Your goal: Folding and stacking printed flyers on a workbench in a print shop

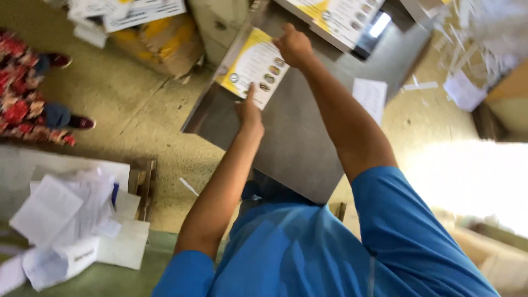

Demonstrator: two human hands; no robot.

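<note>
- Fingers of the left hand press down on the near edge of one printed leaflet, the index finger stretched straight and the other fingers curled under; they pinch nothing.
- Fingers of the right hand are bunched together on the leaflet's far corner; whether they grip the sheet or only pin it cannot be told.
- Between the two hands the leaflet, yellow and white with small round pictures, lies flat on a grey metal table.
- Just beyond the right hand, a second printed sheet of the same colours lies at the table's far end.
- Right of the hands, one white sheet lies on the table near its edge.
- Well left of the left hand, a heap of loose white papers covers a low surface.
- Farther left, two dark shoes of another person stand on the floor.
</note>
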